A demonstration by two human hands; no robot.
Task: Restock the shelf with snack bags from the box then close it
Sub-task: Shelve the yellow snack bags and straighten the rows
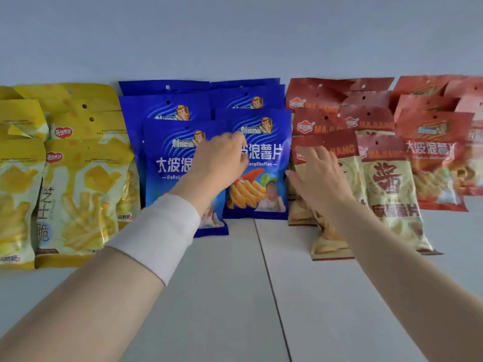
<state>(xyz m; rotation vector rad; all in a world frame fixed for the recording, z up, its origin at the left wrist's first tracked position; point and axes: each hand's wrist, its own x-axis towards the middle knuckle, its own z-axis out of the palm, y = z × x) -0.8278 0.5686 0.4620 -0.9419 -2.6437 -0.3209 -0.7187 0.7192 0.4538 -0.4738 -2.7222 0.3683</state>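
Rows of snack bags stand on a pale shelf (230, 296). My left hand (222, 160), with a white wristband on the forearm, reaches over the front blue snack bag (170, 165); its fingers curl at that bag's upper right edge, beside a second blue bag (264, 163). My right hand (318, 176) hovers with spread, straight fingers over a red-and-cream bag (329, 241) that leans forward. Another red-and-cream bag (386, 184) stands just to the right. The box is out of view.
Yellow bags (78, 199) fill the left end and red bags (431, 163) the right end. Each kind is stacked several deep toward the plain back wall (235, 35). A seam (269, 270) runs across the shelf surface in front.
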